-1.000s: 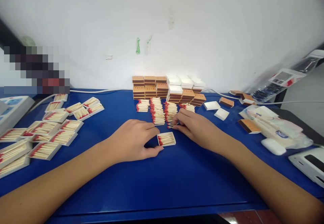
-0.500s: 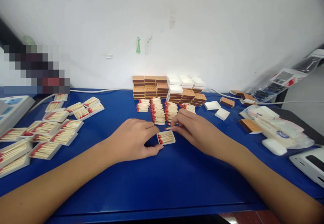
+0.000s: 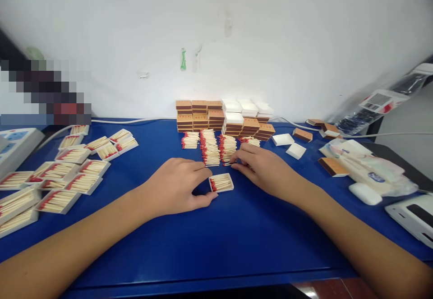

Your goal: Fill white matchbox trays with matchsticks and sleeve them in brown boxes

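Note:
A small white matchbox tray [image 3: 221, 182] with red-tipped matches lies in the middle of the blue table [image 3: 216, 245]. My left hand [image 3: 176, 186] rests beside it, thumb and forefinger curled round its left end. My right hand [image 3: 264, 166] lies just behind and to the right, its fingertips pinched at the near edge of the loose match piles [image 3: 213, 145]. What those fingers hold is too small to make out.
Stacks of brown and white matchboxes [image 3: 223, 116] stand against the wall. Several filled trays [image 3: 67, 172] cover the left side. Loose box sleeves [image 3: 294, 145], a plastic packet [image 3: 365, 163], a white case [image 3: 365, 194] and a power strip [image 3: 13, 148] lie around.
My right hand, which brought a match over the tray half a second ago, has gone back to the loose piles. The left hand and tray have stayed put.

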`<state>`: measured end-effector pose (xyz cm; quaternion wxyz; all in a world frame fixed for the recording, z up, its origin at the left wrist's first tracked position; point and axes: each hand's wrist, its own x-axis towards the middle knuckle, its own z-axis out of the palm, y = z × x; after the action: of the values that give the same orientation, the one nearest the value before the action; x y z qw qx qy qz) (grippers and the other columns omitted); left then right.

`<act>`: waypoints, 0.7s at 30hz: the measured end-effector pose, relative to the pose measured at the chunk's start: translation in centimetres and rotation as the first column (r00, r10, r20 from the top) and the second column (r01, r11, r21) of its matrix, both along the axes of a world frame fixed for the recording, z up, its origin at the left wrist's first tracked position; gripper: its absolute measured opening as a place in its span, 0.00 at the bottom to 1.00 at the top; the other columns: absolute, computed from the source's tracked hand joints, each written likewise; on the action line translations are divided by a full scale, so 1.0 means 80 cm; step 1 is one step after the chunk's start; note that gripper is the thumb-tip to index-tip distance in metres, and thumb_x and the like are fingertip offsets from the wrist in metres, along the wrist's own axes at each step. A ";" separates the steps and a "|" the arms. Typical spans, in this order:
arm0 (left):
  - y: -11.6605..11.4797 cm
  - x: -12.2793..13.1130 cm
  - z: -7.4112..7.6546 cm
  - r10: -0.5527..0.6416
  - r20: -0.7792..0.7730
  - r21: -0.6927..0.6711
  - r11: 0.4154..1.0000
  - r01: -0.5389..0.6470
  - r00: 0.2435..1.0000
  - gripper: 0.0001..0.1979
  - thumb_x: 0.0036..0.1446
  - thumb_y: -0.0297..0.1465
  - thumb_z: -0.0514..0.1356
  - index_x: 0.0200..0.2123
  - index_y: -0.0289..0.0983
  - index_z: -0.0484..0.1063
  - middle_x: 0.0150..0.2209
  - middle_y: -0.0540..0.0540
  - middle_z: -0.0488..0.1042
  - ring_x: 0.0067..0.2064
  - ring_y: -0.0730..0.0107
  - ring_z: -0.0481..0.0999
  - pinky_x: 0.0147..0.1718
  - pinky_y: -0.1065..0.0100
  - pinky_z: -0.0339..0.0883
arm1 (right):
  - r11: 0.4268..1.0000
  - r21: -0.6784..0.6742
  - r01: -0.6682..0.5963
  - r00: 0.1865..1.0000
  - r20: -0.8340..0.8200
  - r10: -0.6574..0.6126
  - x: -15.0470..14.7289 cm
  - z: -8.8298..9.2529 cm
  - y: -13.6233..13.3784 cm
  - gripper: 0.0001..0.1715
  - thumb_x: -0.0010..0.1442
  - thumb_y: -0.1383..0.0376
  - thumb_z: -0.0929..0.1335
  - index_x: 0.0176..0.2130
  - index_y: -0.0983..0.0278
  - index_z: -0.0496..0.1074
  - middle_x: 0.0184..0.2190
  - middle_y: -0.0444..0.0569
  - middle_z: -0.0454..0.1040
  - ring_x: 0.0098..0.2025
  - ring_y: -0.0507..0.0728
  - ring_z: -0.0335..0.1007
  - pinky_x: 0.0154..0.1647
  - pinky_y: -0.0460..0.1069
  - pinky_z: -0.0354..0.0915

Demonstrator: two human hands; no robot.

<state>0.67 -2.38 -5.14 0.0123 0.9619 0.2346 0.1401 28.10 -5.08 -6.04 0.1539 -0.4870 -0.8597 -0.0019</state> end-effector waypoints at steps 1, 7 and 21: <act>0.000 0.000 0.000 0.001 0.001 0.003 1.000 -0.001 1.000 0.15 0.67 0.43 0.62 0.42 0.37 0.81 0.30 0.51 0.77 0.31 0.67 0.77 0.32 0.63 0.64 | 1.000 -0.008 0.003 1.000 0.005 -0.003 0.000 -0.002 0.001 0.06 0.73 0.67 0.66 0.43 0.62 0.74 0.40 0.51 0.74 0.39 0.59 0.73 0.37 0.52 0.67; 0.000 -0.001 -0.001 -0.006 0.007 0.012 1.000 0.006 1.000 0.15 0.67 0.42 0.62 0.42 0.37 0.80 0.31 0.50 0.78 0.31 0.66 0.77 0.33 0.64 0.64 | 1.000 -0.028 0.005 1.000 0.030 -0.004 -0.006 -0.003 -0.001 0.06 0.74 0.68 0.65 0.41 0.62 0.69 0.40 0.51 0.74 0.39 0.60 0.73 0.39 0.54 0.68; 0.001 -0.001 -0.002 0.011 -0.001 -0.002 1.000 -0.011 1.000 0.15 0.66 0.43 0.63 0.41 0.37 0.81 0.30 0.51 0.77 0.31 0.66 0.77 0.32 0.64 0.64 | 0.999 0.029 -0.023 0.994 -0.102 0.026 -0.016 0.005 -0.012 0.07 0.74 0.67 0.65 0.48 0.63 0.74 0.41 0.51 0.76 0.41 0.60 0.74 0.40 0.53 0.67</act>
<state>0.61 -2.28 -5.33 0.0123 0.9607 0.2399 0.1395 26.83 -6.01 -5.67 0.2045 -0.4737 -0.8565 0.0128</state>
